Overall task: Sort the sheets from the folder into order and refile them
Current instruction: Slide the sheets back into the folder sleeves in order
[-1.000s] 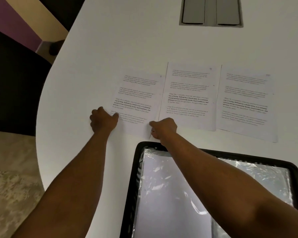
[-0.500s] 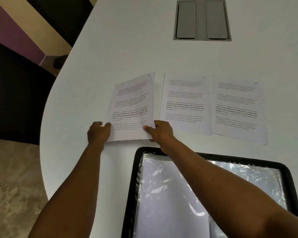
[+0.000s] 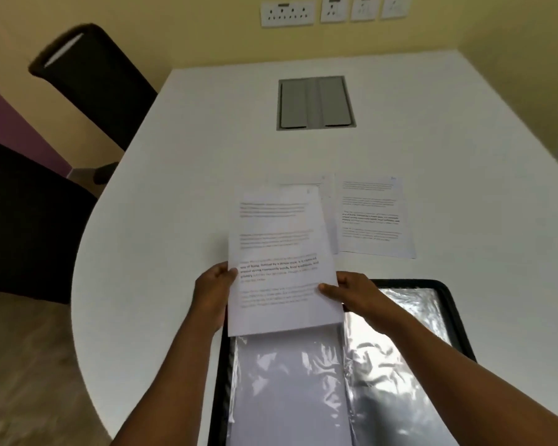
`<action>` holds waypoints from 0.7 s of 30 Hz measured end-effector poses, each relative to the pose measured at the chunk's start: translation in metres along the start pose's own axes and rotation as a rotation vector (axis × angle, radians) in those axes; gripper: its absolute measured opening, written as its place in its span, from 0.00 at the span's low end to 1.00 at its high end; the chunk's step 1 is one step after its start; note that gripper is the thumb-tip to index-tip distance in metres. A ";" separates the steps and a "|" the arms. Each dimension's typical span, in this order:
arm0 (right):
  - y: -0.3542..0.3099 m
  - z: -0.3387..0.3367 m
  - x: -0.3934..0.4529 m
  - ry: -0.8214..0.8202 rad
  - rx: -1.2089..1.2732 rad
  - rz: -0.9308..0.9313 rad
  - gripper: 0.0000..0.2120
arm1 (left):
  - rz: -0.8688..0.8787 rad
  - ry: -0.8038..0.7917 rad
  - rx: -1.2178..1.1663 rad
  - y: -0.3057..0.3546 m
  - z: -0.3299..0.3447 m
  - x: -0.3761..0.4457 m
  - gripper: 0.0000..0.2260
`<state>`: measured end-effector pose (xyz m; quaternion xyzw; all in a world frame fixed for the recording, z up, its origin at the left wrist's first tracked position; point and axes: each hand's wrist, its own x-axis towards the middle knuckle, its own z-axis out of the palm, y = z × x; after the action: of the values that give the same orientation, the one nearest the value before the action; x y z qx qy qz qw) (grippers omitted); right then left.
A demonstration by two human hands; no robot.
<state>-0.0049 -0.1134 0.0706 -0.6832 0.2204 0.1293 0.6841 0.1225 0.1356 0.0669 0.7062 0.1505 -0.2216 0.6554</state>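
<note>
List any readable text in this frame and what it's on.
None can be quoted.
Held sheet: printed paragraphs, one in bold, motion-blurred, unreadable.
Right-hand sheet on the table: paragraphs and a corner mark, too small.
Middle sheet: mostly covered.
Wall sockets: no legible markings.
Folder: no label visible.

A matt white paper sheet with printed text [image 3: 281, 252] is seen above glossy, crinkled clear plastic sleeves [image 3: 397, 381] in a black-rimmed folder [image 3: 458, 317]; the smooth white tabletop [image 3: 207, 140] carries a matt grey metal-looking hatch [image 3: 316, 103].
</note>
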 end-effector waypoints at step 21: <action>0.043 -0.236 -0.114 0.833 0.131 -0.093 0.12 | 0.425 -0.253 0.994 -0.092 0.206 -0.087 0.16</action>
<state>-0.1539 -0.3319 0.0944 -0.6412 0.4548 -0.2033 0.5837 -0.0218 -0.0531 0.0234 0.9131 -0.1979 -0.2121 0.2865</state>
